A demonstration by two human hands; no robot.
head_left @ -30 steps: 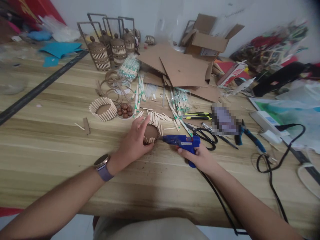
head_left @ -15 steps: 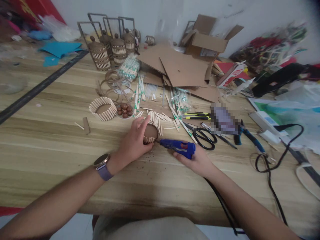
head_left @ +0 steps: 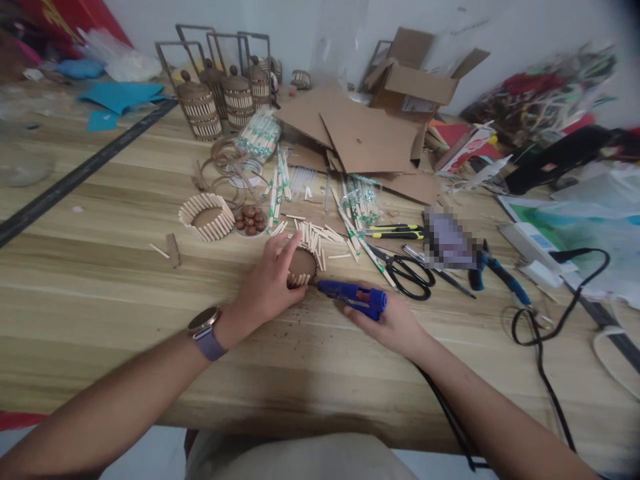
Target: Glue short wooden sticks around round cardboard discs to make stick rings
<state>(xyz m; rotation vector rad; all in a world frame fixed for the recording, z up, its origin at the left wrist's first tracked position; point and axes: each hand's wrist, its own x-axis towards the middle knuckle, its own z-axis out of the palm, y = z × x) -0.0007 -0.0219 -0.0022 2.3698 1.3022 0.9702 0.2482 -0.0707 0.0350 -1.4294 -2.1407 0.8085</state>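
My left hand [head_left: 273, 277] grips the near-left side of a round cardboard piece [head_left: 303, 262] edged with short wooden sticks, its thumb in front and fingers behind. My right hand [head_left: 393, 325] is wrapped round a blue glue gun [head_left: 356, 297]. The gun's nozzle points left and meets, or almost meets, the near-right rim of the round piece; exact contact is too small to tell. Just behind lies a loose pile of short wooden sticks [head_left: 320, 238]. Left of it stand a bowl of brown beads [head_left: 250, 220] and a ring of upright sticks on a cardboard base [head_left: 206, 217].
Black-handled scissors [head_left: 411, 275], a yellow-black cutter [head_left: 397, 231] and blue pliers [head_left: 505, 277] lie to the right. A black cord [head_left: 540, 360] trails at the right. Lantern-like stick models [head_left: 200, 110], cardboard sheets [head_left: 367, 137] and an open box [head_left: 417, 83] are at the back.
The glue gun and my right hand have shifted slightly left, toward the round piece. My left hand keeps its hold almost unmoved.
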